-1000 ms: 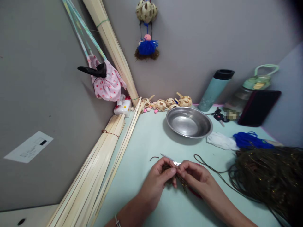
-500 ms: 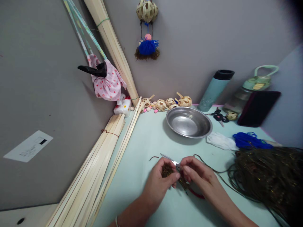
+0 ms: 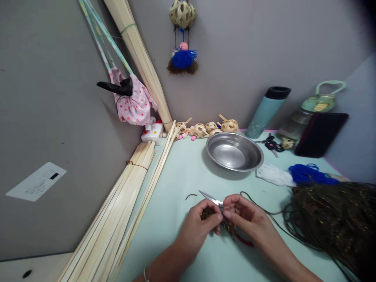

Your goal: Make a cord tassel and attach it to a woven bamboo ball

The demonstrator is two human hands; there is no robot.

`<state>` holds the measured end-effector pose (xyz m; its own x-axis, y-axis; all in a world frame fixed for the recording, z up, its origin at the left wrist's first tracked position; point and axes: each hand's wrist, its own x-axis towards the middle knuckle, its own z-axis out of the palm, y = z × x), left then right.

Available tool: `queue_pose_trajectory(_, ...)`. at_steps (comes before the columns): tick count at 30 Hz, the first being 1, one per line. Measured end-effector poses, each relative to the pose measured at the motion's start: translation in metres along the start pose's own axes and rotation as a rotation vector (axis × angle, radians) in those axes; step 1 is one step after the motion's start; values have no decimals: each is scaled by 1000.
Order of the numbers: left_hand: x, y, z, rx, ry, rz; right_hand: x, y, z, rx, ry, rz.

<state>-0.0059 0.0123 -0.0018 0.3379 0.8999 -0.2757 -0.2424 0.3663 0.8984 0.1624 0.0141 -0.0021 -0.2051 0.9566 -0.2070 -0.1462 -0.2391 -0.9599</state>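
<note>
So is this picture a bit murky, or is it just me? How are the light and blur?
Head view: dim, soft light; a pale gleam inside the metal bowl, with a faint shadow below it; black top right corner; brown yarn blurring into darkness at the right edge; the blue flask leans, perhaps from lens distortion.

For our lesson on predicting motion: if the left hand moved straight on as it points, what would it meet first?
Probably the red-handled scissors with silver metal blades, just beyond the left hand, though depth is unclear and it might pass above.
</note>
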Motion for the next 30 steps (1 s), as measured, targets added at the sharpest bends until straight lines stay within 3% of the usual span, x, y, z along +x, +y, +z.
queue_pose_trajectory(7,0,1,-1,-211,39,-40,0,-1,1,-20,-13,10)
queue_pose_trajectory(17,-1,-1,1,-15,-20,-6,-1,-2,0,-40,54,-11)
queue_pose_trajectory(23,-1,0,1,62,47,-19,-2,-8,0,-220,82,-61)
queue_pose_trajectory(26,-1,1,1,70,55,-24,-3,-9,2,-319,18,-34)
queue_pose_trajectory(30,-1,0,1,55,38,-15,-4,-9,7,-254,-80,-47)
